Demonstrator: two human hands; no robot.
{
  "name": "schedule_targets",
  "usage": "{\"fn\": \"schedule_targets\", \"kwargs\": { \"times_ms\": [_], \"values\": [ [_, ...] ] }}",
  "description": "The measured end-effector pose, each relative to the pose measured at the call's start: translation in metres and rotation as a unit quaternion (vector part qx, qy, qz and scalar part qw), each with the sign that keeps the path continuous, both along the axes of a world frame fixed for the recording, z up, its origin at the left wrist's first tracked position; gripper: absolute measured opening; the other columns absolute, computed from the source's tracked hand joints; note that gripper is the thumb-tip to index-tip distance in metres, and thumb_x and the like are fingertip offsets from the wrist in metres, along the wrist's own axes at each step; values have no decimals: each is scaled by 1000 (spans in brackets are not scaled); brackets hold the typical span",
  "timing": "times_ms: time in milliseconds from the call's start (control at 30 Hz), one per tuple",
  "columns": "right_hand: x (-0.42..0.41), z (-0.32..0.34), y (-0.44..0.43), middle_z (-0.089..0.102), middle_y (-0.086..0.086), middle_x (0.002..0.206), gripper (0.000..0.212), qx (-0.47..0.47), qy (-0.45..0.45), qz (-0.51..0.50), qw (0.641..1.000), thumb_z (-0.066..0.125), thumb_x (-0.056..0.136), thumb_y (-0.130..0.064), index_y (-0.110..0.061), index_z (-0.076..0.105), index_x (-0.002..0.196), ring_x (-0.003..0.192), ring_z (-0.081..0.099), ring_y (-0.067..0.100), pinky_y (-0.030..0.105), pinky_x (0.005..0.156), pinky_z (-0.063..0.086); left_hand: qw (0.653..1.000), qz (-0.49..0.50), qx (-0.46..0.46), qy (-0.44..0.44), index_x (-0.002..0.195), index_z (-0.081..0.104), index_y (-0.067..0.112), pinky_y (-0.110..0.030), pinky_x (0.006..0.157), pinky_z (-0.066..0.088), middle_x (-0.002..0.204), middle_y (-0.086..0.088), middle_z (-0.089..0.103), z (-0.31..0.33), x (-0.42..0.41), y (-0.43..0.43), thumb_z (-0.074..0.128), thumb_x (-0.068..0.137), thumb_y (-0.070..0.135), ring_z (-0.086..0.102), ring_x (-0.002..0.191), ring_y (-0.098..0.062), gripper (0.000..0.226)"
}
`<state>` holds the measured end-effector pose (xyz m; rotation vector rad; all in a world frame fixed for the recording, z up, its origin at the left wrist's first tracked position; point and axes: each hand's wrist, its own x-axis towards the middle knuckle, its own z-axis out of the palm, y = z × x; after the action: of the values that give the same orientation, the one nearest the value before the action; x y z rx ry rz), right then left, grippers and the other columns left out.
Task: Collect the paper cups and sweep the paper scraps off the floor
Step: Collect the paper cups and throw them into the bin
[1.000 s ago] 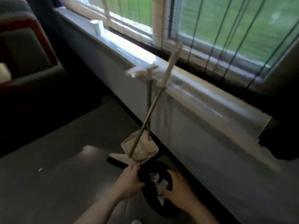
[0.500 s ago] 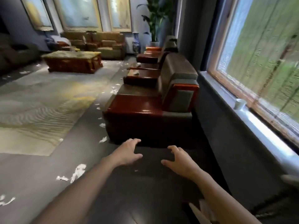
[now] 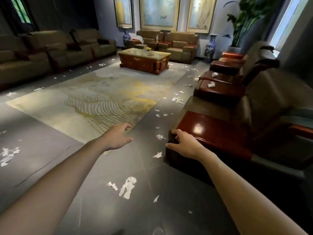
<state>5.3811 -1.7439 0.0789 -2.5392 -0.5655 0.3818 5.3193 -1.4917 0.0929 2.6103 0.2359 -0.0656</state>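
Left hand (image 3: 116,139): you hold it out over the grey floor (image 3: 50,167), in line with the near corner of the rug (image 3: 94,106). Fingers are loosely bent and apart, thumb out, nothing in the grasp. Right hand (image 3: 185,145): also extended, fingers spread and curved downward, holding nothing. It sits in front of the near corner of the closest red side table (image 3: 218,133); you cannot tell from this angle whether the fingertips touch the wood. Paper scraps (image 3: 127,187): the largest white piece lies on the floor below and between your forearms, with a smaller bit just to its left. More of them lie between your hands at the foot of the side table, along the right edge of the rug, and in a cluster at far left. Nearer paper cup (image 3: 211,84): white, apparently on its side, on the next red tabletop along the row of armchairs (image 3: 264,99) to your right. Farther paper cup (image 3: 214,74): on the tabletop beyond that, also looking tipped. Both cups are well apart from your hands. Beyond the rug stands a wooden coffee table (image 3: 144,61), with sofas (image 3: 50,50) along the left wall.
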Motion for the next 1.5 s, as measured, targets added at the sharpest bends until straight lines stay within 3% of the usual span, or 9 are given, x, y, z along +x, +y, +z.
{"fn": "schedule_targets", "kwargs": {
  "times_ms": [267, 633, 733, 833, 967, 1167, 1367, 1500],
  "values": [
    [238, -19, 47, 54, 11, 129, 68, 8, 23, -53, 998, 65, 85, -46, -14, 39, 140, 114, 55, 23, 25, 87, 42, 997, -38, 57, 48, 142, 39, 8, -30, 105, 36, 143, -11, 46, -10, 246, 60, 64, 89, 27, 44, 130, -24, 62],
    [543, 1, 108, 48, 13, 139, 67, 8, 24, -109, 994, 63, 88, -43, -14, 36, 143, 125, 49, 26, 30, 99, 40, 996, -66, 46, 26, 140, 41, 5, -27, 104, 32, 142, -13, 47, -2, 575, 140, 65, 89, 26, 44, 131, -25, 60],
    [634, -22, 123, 47, 11, 139, 68, 6, 30, -145, 989, 63, 88, -44, -17, 35, 143, 124, 49, 25, 29, 96, 42, 994, -102, 36, 23, 138, 43, 3, -23, 102, 31, 142, -14, 47, -17, 682, 156, 67, 87, 21, 45, 130, -25, 59],
    [731, -40, 144, 46, 9, 139, 68, 21, 47, -191, 980, 63, 88, -43, -20, 33, 144, 122, 50, 23, 23, 83, 45, 988, -144, 44, 22, 138, 43, 5, -24, 102, 30, 142, -14, 46, -28, 796, 177, 66, 87, 22, 44, 131, -25, 59],
    [851, -35, 169, 47, 7, 139, 69, 52, 58, -237, 968, 64, 86, -44, -23, 33, 144, 118, 53, 20, 23, 84, 42, 980, -190, 56, 26, 141, 39, 8, -22, 101, 30, 144, -13, 43, -18, 939, 196, 65, 87, 24, 41, 131, -24, 61],
    [984, -29, 157, 49, 4, 137, 65, 72, 51, -315, 945, 65, 87, -42, -23, 36, 142, 122, 52, 20, 25, 85, 44, 964, -259, 43, 35, 141, 39, 11, -24, 103, 29, 145, -10, 41, -12, 1112, 169, 64, 88, 25, 40, 132, -23, 60],
    [1141, -62, 109, 50, 4, 136, 62, 72, 56, -370, 925, 63, 88, -42, -21, 37, 141, 118, 54, 19, 30, 89, 48, 939, -338, 29, 53, 140, 42, 13, -14, 91, 27, 144, -6, 44, -54, 1287, 108, 64, 87, 24, 42, 130, -19, 57],
    [1260, -84, 61, 49, 4, 138, 66, 96, 74, -408, 905, 62, 88, -44, -21, 34, 143, 118, 54, 19, 26, 85, 48, 926, -368, 49, 70, 141, 38, 14, -22, 101, 31, 146, -6, 42, -63, 1426, 49, 63, 89, 27, 41, 131, -19, 60]
  ]
}}
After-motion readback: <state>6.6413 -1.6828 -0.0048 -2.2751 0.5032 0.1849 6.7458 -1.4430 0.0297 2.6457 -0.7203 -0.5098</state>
